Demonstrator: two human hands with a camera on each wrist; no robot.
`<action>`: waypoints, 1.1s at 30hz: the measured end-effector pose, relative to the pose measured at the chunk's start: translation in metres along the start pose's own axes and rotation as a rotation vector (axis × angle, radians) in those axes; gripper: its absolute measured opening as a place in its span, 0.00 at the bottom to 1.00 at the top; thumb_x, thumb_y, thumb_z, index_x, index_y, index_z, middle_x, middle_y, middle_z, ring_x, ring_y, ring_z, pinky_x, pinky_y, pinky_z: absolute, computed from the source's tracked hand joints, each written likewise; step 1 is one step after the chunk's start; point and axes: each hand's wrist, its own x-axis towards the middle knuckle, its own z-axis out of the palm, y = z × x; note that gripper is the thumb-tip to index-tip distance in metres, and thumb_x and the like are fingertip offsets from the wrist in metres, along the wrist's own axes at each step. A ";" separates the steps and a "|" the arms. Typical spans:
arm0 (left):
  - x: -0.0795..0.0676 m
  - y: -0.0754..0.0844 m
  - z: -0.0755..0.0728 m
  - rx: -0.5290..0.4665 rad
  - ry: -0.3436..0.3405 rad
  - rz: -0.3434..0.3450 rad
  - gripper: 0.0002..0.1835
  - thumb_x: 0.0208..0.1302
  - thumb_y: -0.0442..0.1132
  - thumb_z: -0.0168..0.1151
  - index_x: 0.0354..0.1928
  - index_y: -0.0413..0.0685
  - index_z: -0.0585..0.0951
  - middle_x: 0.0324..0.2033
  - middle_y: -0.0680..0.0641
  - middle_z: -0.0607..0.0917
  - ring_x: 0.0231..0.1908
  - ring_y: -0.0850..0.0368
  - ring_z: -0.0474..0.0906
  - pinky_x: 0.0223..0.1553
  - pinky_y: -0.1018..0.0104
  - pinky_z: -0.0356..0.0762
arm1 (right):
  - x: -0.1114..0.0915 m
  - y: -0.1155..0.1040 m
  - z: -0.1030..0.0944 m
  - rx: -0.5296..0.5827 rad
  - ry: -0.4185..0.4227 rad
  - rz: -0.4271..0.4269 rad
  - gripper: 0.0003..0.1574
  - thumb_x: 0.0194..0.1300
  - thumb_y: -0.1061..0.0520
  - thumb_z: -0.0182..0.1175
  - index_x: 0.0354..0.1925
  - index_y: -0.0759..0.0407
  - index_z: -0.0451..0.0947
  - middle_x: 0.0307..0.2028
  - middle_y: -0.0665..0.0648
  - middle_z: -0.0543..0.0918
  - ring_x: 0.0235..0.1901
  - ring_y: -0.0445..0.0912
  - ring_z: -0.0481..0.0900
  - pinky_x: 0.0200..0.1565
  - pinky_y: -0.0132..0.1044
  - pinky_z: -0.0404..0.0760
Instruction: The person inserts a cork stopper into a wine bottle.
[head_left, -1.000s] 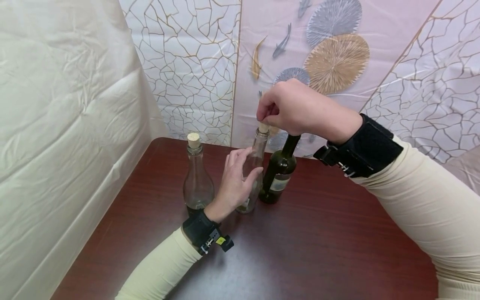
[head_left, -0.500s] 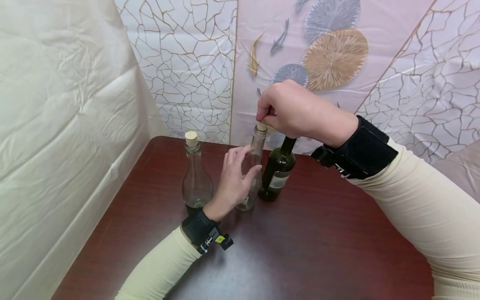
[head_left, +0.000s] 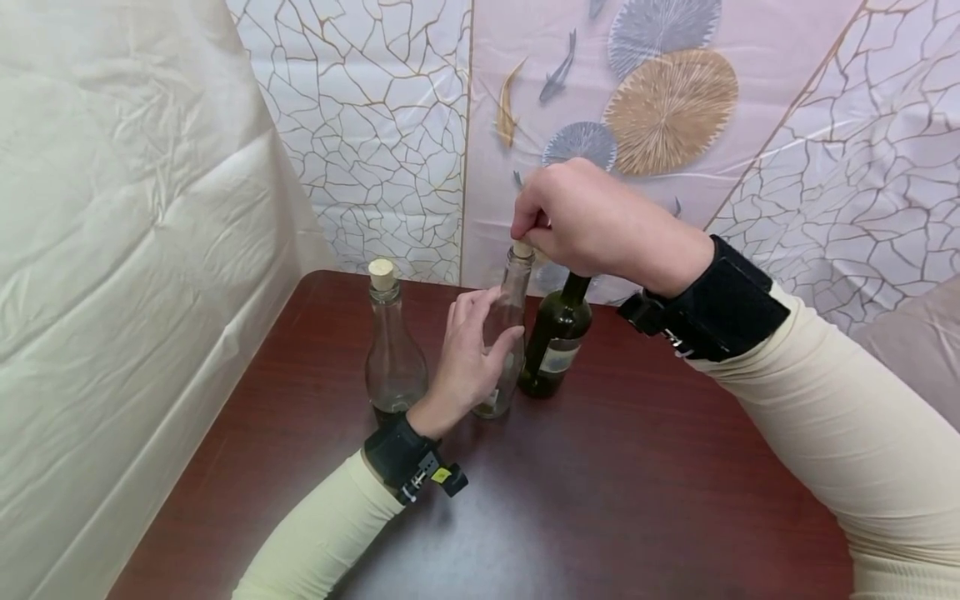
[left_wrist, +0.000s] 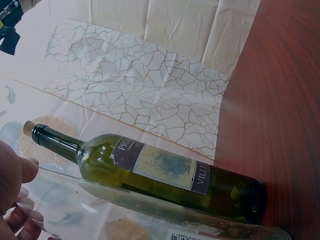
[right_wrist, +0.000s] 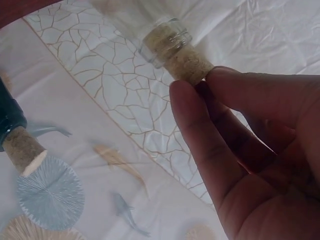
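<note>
In the middle of the head view a tall clear glass bottle (head_left: 516,282) stands upright on the table. My left hand (head_left: 468,354) holds its body, thumb on one side and fingers on the other. Above it, my right hand (head_left: 577,217) pinches a cork (right_wrist: 189,64) between thumb and fingertips. The right wrist view shows the cork's lower part inside the bottle's neck, its upper part out above the rim. Close beside stands a dark green wine bottle (left_wrist: 150,170) with a paper label and its own cork (left_wrist: 29,128).
Left of my left hand stands a second clear bottle (head_left: 395,367), wide-bodied, with a cork (head_left: 382,273) in its mouth and dark contents at the bottom. The reddish-brown table (head_left: 600,500) ends at a patterned cloth backdrop (head_left: 382,150) behind and a cream cloth (head_left: 150,250) at left.
My right hand has come down slightly toward the bottle's rim, and less of the cork shows above the neck. The left hand keeps its place on the bottle. The view has shifted a little.
</note>
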 end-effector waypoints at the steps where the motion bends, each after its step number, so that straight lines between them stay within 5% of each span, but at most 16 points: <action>1: 0.000 0.000 0.000 0.000 0.001 0.000 0.28 0.73 0.44 0.66 0.70 0.43 0.73 0.62 0.39 0.75 0.61 0.44 0.69 0.60 0.47 0.73 | 0.000 0.000 0.001 0.002 0.005 0.004 0.14 0.65 0.69 0.59 0.36 0.60 0.91 0.37 0.58 0.89 0.40 0.50 0.87 0.47 0.46 0.86; 13: -0.002 -0.001 0.004 -0.005 -0.001 0.006 0.28 0.72 0.44 0.67 0.70 0.43 0.73 0.61 0.39 0.75 0.62 0.43 0.70 0.61 0.47 0.72 | -0.007 0.000 0.006 -0.018 0.043 0.020 0.14 0.65 0.69 0.59 0.37 0.61 0.91 0.37 0.57 0.88 0.39 0.51 0.87 0.46 0.47 0.85; 25: 0.010 -0.008 -0.009 0.073 -0.056 -0.025 0.27 0.73 0.43 0.66 0.69 0.44 0.73 0.63 0.40 0.74 0.63 0.44 0.69 0.63 0.47 0.73 | -0.003 0.005 0.032 -0.008 0.224 -0.006 0.11 0.68 0.68 0.59 0.40 0.62 0.89 0.39 0.59 0.89 0.43 0.55 0.87 0.50 0.49 0.84; 28: 0.009 -0.008 -0.015 0.123 -0.071 -0.047 0.29 0.72 0.43 0.68 0.71 0.46 0.71 0.64 0.42 0.72 0.63 0.46 0.67 0.62 0.49 0.73 | -0.005 0.011 0.044 0.022 0.327 -0.033 0.08 0.70 0.65 0.62 0.42 0.62 0.89 0.38 0.59 0.89 0.40 0.52 0.87 0.47 0.47 0.83; 33: 0.005 -0.007 -0.027 0.233 -0.058 0.032 0.40 0.70 0.47 0.70 0.77 0.45 0.61 0.71 0.41 0.66 0.69 0.45 0.63 0.70 0.49 0.71 | -0.026 0.023 0.059 0.060 0.562 -0.069 0.08 0.71 0.63 0.64 0.44 0.64 0.88 0.40 0.60 0.87 0.37 0.51 0.85 0.43 0.43 0.82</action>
